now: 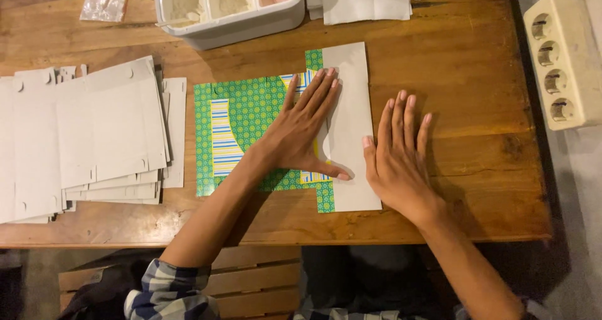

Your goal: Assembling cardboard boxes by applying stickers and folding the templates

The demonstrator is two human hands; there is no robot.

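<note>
Flat, both palms on patterned cardboard (251,116)

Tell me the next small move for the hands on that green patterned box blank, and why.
Probably slide the left hand along the fold to crease it flat. The grey flap is folded over the green blank, the left hand lies flat across their edge, and the right hand rests beside it, thumb on the flap. The flap looks slightly lifted near the left thumb.

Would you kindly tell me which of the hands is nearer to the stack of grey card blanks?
Left. The left hand presses the green patterned sheet beside the stack; the right hand lies farther right.
</note>
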